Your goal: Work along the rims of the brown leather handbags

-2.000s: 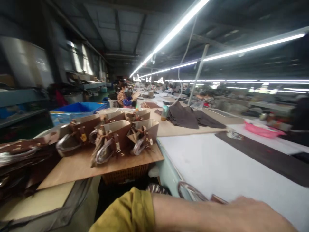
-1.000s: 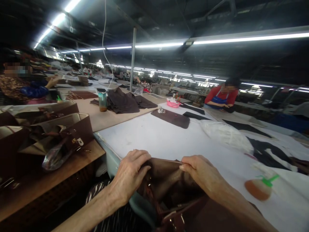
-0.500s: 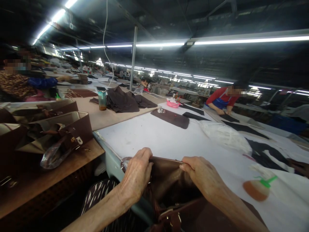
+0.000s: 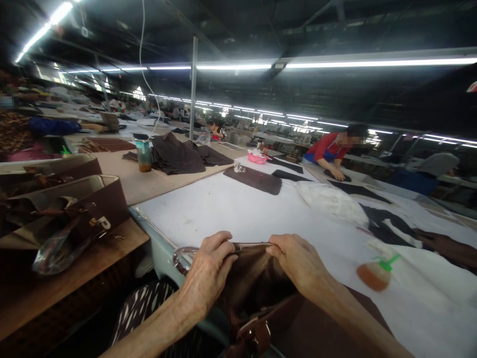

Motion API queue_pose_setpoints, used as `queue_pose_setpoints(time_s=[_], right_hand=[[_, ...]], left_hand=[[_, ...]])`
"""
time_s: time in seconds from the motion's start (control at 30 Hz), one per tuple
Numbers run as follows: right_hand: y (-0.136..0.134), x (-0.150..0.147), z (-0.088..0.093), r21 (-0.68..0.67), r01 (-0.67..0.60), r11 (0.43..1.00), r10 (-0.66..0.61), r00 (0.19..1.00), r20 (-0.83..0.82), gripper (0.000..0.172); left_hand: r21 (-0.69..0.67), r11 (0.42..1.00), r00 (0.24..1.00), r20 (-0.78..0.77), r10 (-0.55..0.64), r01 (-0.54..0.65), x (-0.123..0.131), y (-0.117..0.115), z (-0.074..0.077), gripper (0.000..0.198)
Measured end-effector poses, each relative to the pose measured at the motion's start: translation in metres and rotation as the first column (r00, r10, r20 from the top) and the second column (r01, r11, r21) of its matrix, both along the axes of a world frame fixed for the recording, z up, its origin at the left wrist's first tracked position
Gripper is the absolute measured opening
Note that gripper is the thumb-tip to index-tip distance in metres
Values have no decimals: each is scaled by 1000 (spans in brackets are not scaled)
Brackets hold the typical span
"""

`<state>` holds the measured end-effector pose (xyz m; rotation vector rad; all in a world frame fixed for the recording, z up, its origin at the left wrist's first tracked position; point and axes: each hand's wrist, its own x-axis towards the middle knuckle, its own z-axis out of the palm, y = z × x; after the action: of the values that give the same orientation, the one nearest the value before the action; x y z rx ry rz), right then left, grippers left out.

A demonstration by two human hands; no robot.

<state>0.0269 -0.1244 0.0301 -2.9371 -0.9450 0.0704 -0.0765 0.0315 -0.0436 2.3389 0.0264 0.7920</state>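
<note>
The left hand [image 4: 214, 271] and right hand [image 4: 296, 263] are bare, their knuckles rounded, and the left forearm [image 4: 160, 318] and right forearm [image 4: 348, 311] are bare too. Dark clothing [image 4: 143, 306] covers the lap, patterned with irregular white streaks, broad and blotchy in one part, thinner in another.

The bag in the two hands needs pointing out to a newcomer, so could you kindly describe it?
Start at the white tabletop and go to the view's bottom middle. There, below the left hand and the right hand, a dark brown bag gapes open. Other brown bags stand on the wooden board at left, but only this one is held.
</note>
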Motion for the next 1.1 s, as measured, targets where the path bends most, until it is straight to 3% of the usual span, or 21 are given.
queue_pose_setpoints(time_s=[0.3,0.4,0.6,0.83,1.1], right_hand=[[5,-4,2,-6,-47,999,47,999,-2,17],[4,-3,2,2,-66,998,66,998,7,17],[0,1,3,141,-185,973,197,978,-74,6],[7,8,4,84,-157,984,159,987,-19,20],[6,9,-2,18,-168,986,167,984,57,23]], left_hand=[[3,996,996,-14,-92,92,-4,5,1,19],[-55,996,998,-9,-67,67,-1,6,2,18],[-139,990,999,-29,-15,10,9,6,4,18],[-140,990,1000,-29,3,-8,15,6,4,18],[-154,988,1000,-23,14,-18,20,5,1,17]])
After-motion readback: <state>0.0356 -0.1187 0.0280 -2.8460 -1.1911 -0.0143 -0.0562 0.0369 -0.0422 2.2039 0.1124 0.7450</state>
